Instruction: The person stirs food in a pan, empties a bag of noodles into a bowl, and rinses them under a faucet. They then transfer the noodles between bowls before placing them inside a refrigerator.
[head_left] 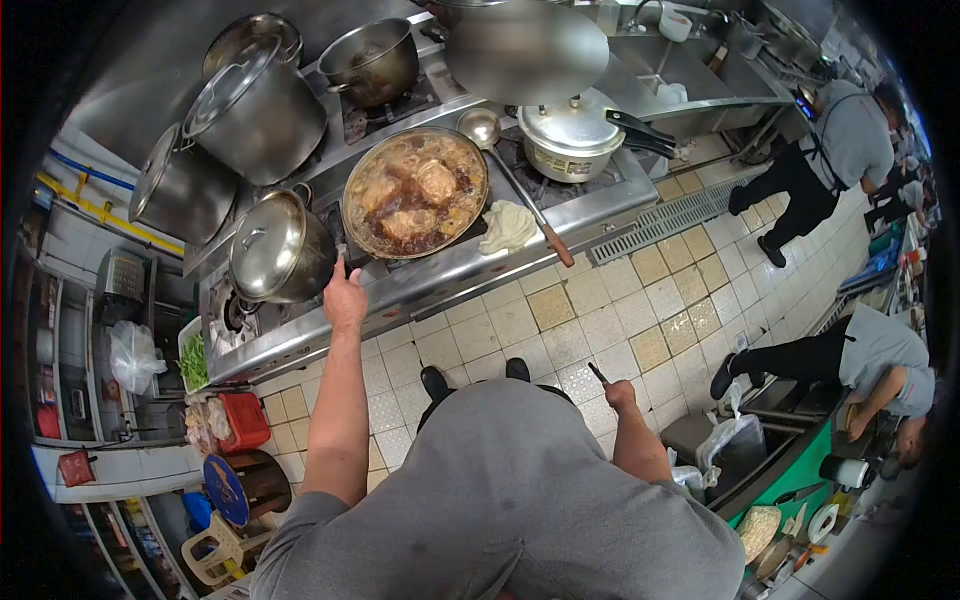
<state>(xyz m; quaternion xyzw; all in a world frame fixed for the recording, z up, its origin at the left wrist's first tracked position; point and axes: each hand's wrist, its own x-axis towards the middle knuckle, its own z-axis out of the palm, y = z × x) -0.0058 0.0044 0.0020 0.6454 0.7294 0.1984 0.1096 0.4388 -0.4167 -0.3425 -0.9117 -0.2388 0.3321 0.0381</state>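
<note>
My left hand (345,300) reaches to the stove's front edge, between the lidded pot (283,247) and the wide pan (416,193). Its fingertips close together at a small grey part there, which I cannot make out. Brown liquid with large pieces of meat (436,183) and froth fills the wide pan. Low at my side, my right hand (621,396) is wrapped round a short black stick-like thing (597,373), its tip pointing toward the stove. A pale crumpled cloth (508,227) lies beside the pan, next to a ladle (545,228) with a wooden grip.
Tall steel pots (262,125) crowd the back left of the stove (420,280). A pressure cooker (570,140) sits on the right burner, with a sink (650,65) beyond. Two people (850,140) (885,350) stand at the right. A red crate (243,420) is on the tiled floor at left.
</note>
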